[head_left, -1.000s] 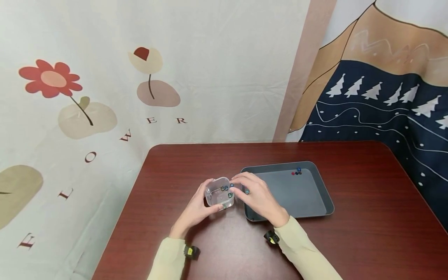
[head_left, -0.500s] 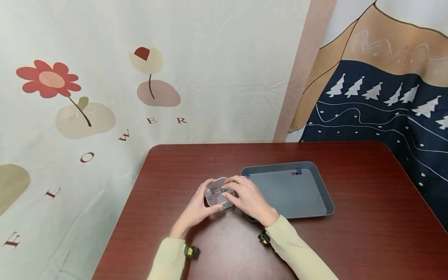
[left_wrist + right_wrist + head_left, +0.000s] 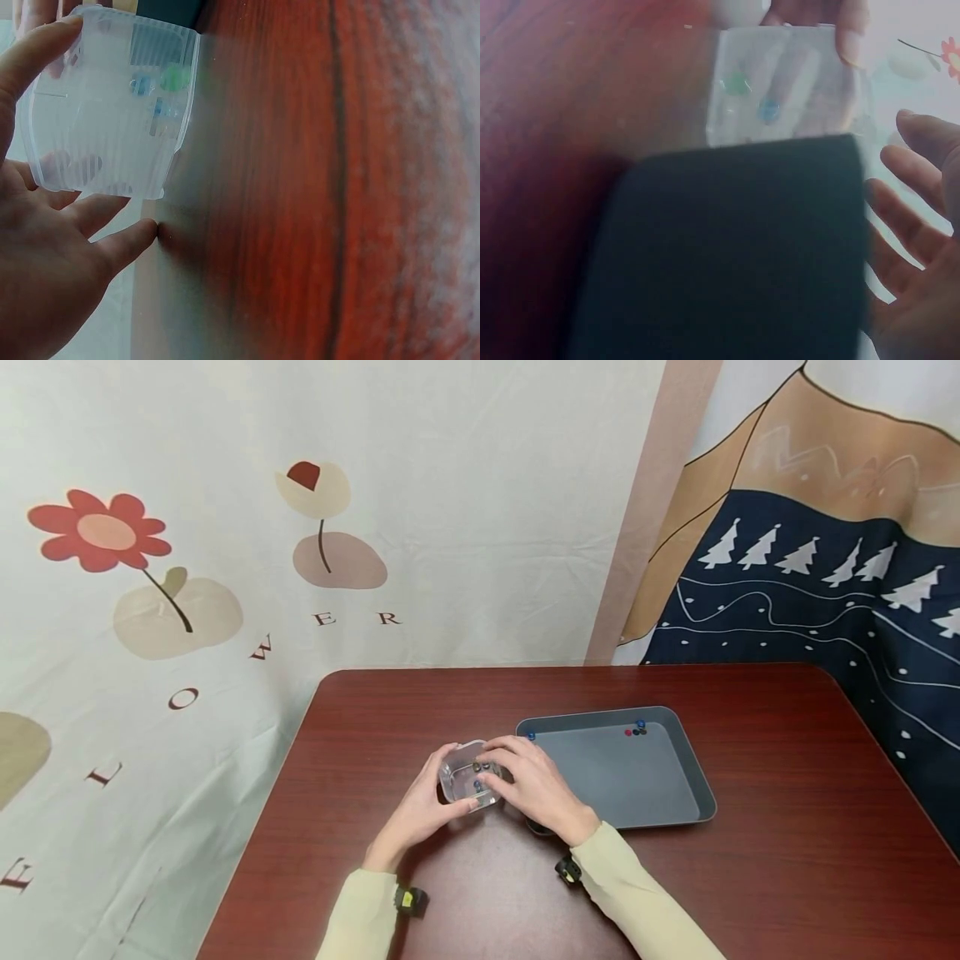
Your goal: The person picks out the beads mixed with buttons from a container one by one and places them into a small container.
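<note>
My left hand [image 3: 417, 814] grips a clear plastic box [image 3: 459, 783] from its left side, thumb in front and fingers behind. The box is tilted, its mouth facing up and toward the camera. A few small glass marbles [image 3: 477, 785] lie inside; a green marble [image 3: 175, 77] and a blue marble [image 3: 141, 84] show through the wall in the left wrist view. My right hand [image 3: 534, 789] hovers over the box's right rim, fingers loosely bent. In the right wrist view its fingers [image 3: 904, 214] are spread apart with nothing between them. The hand hides part of the box's inside.
A grey tray [image 3: 630, 789] lies right of the box, partly behind the right hand. Several small blue, red and dark marbles [image 3: 636, 732] sit near its far right corner, and a blue marble [image 3: 531, 737] at its far left corner. Beneath is a reddish-brown table [image 3: 772, 777].
My right hand moved left over the box, its fingers going inside the rim. Marbles in the box shifted. A marble at the tray's left side now sits at the far left corner.
</note>
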Available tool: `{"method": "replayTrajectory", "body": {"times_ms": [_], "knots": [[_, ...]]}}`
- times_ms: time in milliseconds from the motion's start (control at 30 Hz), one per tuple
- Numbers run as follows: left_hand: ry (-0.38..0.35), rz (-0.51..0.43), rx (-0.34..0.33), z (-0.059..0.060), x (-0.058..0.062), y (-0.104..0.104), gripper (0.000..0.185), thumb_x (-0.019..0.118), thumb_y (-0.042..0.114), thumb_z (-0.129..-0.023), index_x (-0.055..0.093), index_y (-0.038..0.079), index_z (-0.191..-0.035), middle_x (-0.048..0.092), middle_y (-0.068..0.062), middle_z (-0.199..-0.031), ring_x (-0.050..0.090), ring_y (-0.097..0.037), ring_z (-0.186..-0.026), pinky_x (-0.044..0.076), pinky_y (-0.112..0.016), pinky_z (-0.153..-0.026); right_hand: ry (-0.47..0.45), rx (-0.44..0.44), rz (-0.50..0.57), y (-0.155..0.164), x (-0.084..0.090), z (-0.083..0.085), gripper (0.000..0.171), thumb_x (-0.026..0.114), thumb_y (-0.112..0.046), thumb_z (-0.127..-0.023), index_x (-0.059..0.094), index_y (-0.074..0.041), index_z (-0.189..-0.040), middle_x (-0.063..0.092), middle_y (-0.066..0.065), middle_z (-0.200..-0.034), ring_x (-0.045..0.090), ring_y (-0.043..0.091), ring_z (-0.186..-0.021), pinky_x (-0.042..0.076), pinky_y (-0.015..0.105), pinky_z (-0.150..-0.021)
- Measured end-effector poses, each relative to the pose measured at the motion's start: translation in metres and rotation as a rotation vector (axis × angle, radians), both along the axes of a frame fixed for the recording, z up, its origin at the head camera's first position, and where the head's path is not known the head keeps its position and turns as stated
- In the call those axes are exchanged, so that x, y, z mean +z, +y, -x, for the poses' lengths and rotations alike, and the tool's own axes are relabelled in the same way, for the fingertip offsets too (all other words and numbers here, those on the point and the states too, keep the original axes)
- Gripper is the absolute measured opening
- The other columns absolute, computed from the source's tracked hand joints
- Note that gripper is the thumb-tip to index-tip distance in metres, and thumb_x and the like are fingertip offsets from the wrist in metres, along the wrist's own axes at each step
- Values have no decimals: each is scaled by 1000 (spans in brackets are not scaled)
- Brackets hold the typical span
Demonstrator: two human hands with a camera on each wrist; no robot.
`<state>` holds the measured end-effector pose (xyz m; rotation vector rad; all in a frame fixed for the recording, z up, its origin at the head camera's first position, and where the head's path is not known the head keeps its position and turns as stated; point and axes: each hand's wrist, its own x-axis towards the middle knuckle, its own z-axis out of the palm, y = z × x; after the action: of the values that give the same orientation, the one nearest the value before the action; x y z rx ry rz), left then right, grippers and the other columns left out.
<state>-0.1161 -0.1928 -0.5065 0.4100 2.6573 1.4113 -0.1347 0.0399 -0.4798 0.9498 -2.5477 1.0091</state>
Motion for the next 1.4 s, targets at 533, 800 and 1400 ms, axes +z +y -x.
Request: {"method": "replayTrajectory", "body": {"times_ms": [533, 800, 1400], "knots": [[-15, 1, 21, 1, 4, 0, 92, 90, 29, -79, 39, 19, -154, 50, -11, -147, 53, -29, -127, 38, -53, -109, 18, -44, 40, 52, 52, 11, 34, 78, -26, -94, 74, -12, -125, 67, 4, -133, 56, 24, -132, 45, 53, -107], [-20, 3, 30, 1, 4, 0, 91, 91, 27, -78, 40, 21, -153, 51, -8, -144, 53, -29, -125, 39, -52, -108, -64, -33, -76, 66, 41, 36, 38, 81, -25, -92, 73, -13, -127, 67, 6, -131, 60, 26, -125, 46, 51, -106], [-12, -7, 27, 0, 3, 1, 91, 91, 24, -78, 40, 20, -153, 52, -8, -144, 54, -29, -126, 39, -52, -109, -229, 78, -309, 71, 11, 62, 39, 78, -29, -95, 72, -10, -129, 68, 6, -126, 63, 23, -117, 51, 43, -101]]}}
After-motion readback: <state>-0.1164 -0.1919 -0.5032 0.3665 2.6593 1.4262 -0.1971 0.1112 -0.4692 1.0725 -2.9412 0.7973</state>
